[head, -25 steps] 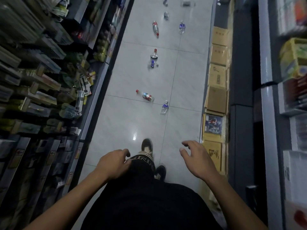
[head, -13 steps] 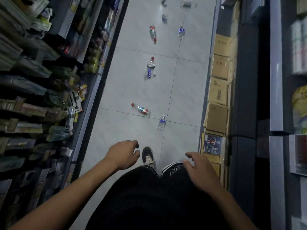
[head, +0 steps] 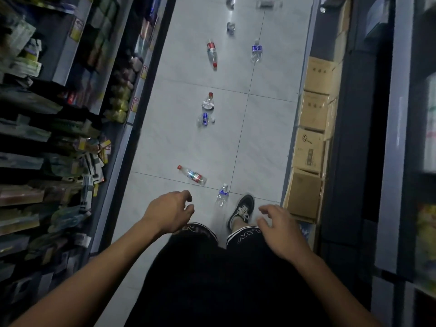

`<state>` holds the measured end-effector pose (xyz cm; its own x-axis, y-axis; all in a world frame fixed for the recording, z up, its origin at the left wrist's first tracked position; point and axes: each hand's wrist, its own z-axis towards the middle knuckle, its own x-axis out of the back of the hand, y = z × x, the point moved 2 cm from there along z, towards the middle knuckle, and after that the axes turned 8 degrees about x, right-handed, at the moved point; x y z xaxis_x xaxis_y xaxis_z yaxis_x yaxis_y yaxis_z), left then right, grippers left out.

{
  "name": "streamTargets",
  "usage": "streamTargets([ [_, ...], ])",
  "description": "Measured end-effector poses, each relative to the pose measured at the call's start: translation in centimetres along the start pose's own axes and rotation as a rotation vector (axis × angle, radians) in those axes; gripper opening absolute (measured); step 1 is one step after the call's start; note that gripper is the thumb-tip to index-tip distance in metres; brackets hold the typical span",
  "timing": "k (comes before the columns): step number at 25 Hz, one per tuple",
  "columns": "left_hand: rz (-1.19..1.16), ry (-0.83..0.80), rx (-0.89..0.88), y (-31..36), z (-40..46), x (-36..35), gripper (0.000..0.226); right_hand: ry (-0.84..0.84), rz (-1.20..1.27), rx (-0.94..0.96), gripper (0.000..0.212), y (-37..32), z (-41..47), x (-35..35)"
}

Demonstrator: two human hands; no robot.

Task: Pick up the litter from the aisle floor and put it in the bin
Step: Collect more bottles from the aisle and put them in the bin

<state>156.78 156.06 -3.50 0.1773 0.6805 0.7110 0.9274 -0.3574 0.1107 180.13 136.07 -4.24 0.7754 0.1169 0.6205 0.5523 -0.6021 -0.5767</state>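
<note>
You are standing over the aisle floor (head: 264, 138), bottles trailing away ahead. Your left hand (head: 168, 212) and right hand (head: 279, 228) are hanging loosely open, carrying nothing. The small bottle (head: 222, 195) is lying just beside your shoe (head: 243, 210); crouch low, grasp its middle.

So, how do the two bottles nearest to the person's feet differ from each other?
The red-capped bottle has a red cap and a red and white label; the blue-label bottle has a pale cap and a blue label. The red-capped bottle lies across the aisle, further from the shoe; the blue-label bottle points along the aisle, right beside the shoe. The red-capped bottle looks longer. Both are clear plastic, lying on the floor, untouched by either hand.
</note>
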Motion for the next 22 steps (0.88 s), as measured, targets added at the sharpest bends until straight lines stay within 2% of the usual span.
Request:
streamTargets([
  [5, -0.162, -0.071, 0.117, -0.6, 8.1, 0.7, 0.034, -0.102, -0.046, 0.038, 0.034, -1.2, 8.7, -0.3],
  [8, -0.294, -0.204, 0.161, -1.7, 15.5, -2.5, 0.029, -0.146, -0.023, -0.036, 0.030, -0.4, 13.2, -5.3],
  [10, -0.455, -0.290, 0.222, -2.8, 22.6, -6.5, 0.026, -0.202, 0.001, -0.144, 0.032, 1.7, 16.8, -11.2],
  [12, -0.772, -0.329, 0.418, -4.2, 29.6, -11.6, 0.024, -0.236, 0.022, -0.230, 0.028, 4.5, 20.4, -17.5],
  [14, -1.070, -0.281, 0.660, -5.3, 36.4, -18.1, 0.020, -0.275, 0.050, -0.303, 0.020, 8.0, 24.8, -24.6],
  [16, -1.176, -0.255, 0.809, -5.5, 42.3, -25.3, 0.018, -0.300, 0.100, -0.372, 0.020, 11.8, 29.6, -31.8],
  [18, -1.138, -0.258, 0.884, -6.2, 47.4, -32.7, 0.032, -0.317, 0.131, -0.422, 0.030, 16.0, 34.7, -38.9],
  [20, -1.092, -0.263, 0.936, -7.6, 52.8, -40.1, 0.059, -0.285, 0.193, -0.514, 0.040, 20.5, 40.0, -45.5],
  [22, -1.024, -0.179, 1.033, -9.3, 57.5, -45.4, 0.092, -0.191, 0.268, -0.644, 0.057, 24.3, 44.6, -51.0],
])
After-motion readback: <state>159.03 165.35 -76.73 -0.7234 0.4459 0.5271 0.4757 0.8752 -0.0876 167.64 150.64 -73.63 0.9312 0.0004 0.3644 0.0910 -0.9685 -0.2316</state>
